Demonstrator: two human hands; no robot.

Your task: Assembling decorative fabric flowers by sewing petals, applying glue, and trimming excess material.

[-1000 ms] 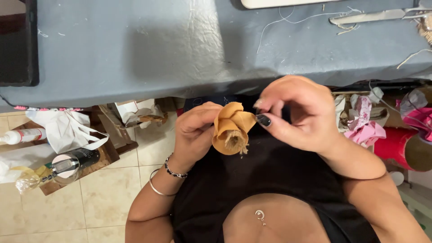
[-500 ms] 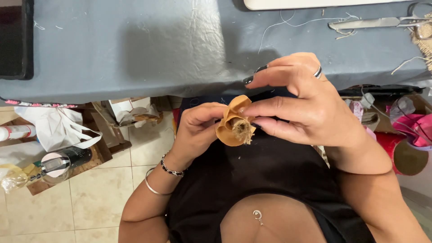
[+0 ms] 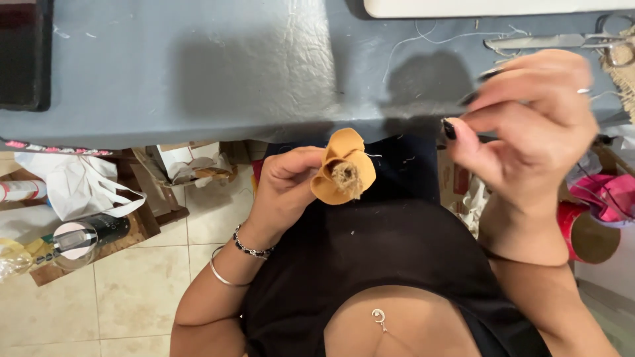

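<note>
My left hand, with bracelets on the wrist, holds a small mustard-yellow fabric flower in front of my black top, just below the table edge. The flower has a frayed burlap centre that faces up. My right hand is raised to the right of the flower and apart from it, slightly blurred. Its thumb and forefinger are pinched together. Anything between them is too thin to see.
A grey-blue table fills the top, with scissors, loose threads and a burlap scrap at the right. On the tiled floor lie a white bag and a dark bottle at left. A red tube and pink cloth are at right.
My right hand has let go of the flower and pulled away up and to the right. My left hand still holds the flower, now turned so its centre shows.
</note>
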